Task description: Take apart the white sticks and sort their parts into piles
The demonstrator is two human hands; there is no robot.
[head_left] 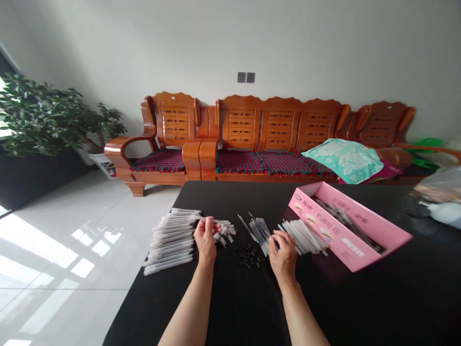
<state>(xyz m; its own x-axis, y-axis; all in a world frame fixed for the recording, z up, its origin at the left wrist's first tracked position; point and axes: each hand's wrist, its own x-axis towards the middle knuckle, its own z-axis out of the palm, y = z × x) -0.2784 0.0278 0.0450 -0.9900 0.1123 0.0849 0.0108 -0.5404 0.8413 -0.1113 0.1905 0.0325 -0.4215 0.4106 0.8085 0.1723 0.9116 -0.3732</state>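
Between the thumb and fingers of my left hand (206,240) is a whitish translucent pen barrel (199,218), held nearly level. Beneath and left of it lies a stack of similar pens (171,242), several with dark ends. Small white pen parts (226,233) lie scattered just right of that hand. My right hand (283,252) is closed, its fingertips at the edge of a bunch of thin pen refills (260,229); what they pinch is hidden. Small black plugs (248,256) lie between the hands. More white tubes (306,236) lie beyond my right hand.
A pink cardboard box (345,226) holding dark, thin items stands on the black table (245,307) at right. A plastic bag (441,187) and a white object (444,212) lie at the far right. A wooden sofa (279,125) stands behind the table.
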